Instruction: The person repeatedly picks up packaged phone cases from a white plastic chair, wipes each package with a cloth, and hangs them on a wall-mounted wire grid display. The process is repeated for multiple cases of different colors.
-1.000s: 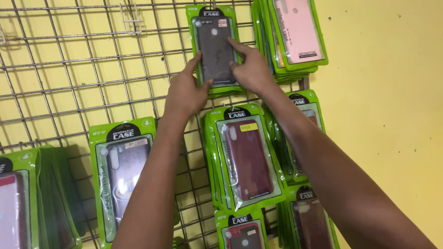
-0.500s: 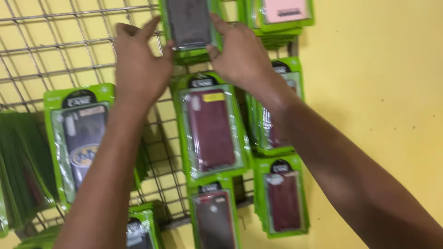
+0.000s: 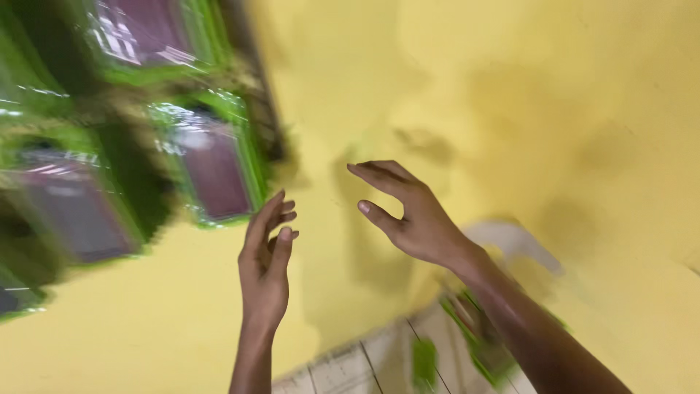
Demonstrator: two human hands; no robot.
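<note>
Against the yellow wall (image 3: pixel 510 95), green-packaged phone cases (image 3: pixel 215 164) hang at the far left, blurred by camera motion. Just right of the nearest case, the left hand (image 3: pixel 264 273) is raised with fingers loosely spread and holds nothing. Further right, the right hand (image 3: pixel 412 215) is likewise open and empty, apart from the cases.

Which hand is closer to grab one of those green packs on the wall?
Probably the left hand. It is empty, open, and just below the nearest green pack on the yellow wall. The right hand, empty too, is farther away.
</note>
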